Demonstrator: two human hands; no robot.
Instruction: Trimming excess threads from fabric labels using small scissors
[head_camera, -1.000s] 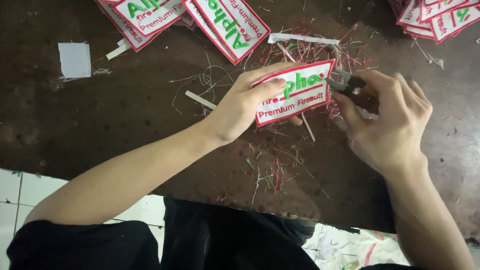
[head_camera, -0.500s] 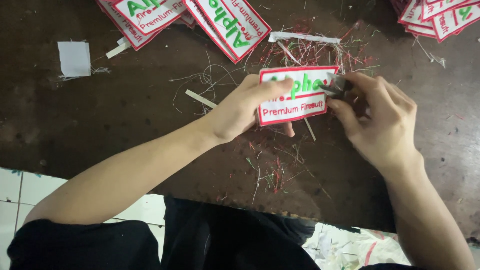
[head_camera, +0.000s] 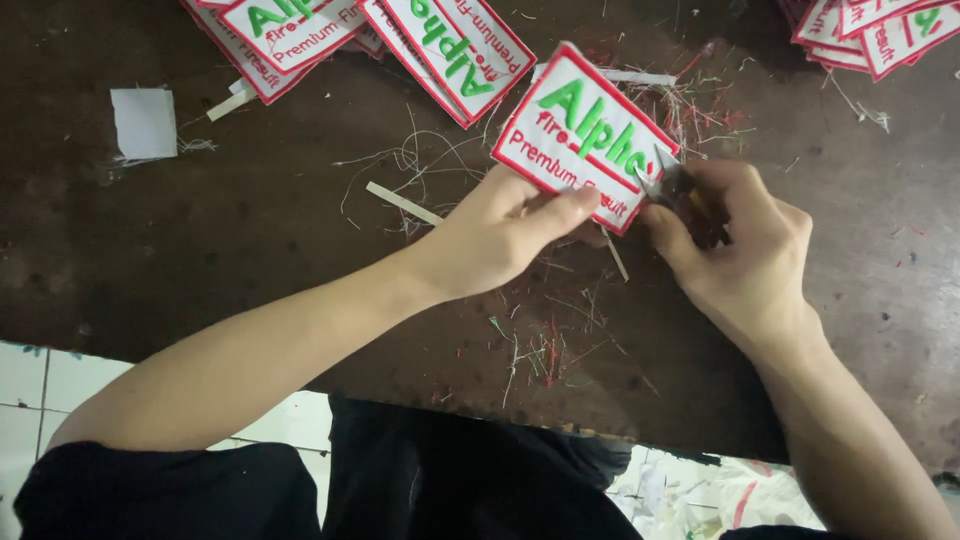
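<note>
Head view looks down on a dark brown wooden desk (head_camera: 200, 250) strewn with loose thread clippings (head_camera: 540, 345). Near the middle of the desk's far half, the left hand (head_camera: 500, 235) is curled closed, pinching the lower edge of a white rectangular embroidered patch with a red border and green and red lettering (head_camera: 575, 135); the thumb lies along that edge and the patch is lifted at a tilt, its far corner pointing toward the far edge of the desk. The right hand (head_camera: 735, 245) is closed around a small pair of metal thread snips (head_camera: 665, 180), whose pointed blades touch the patch's right-hand edge. How far the blades stand apart cannot be told.

A stack of matching patches (head_camera: 390, 35) fans out along the far edge toward the left, and another stack of the same patches (head_camera: 870, 35) sits at the far right corner. A small white square of backing (head_camera: 143, 122) lies well apart near the left edge, and a thin pale strip (head_camera: 400, 203) lies just beside the left hand.
</note>
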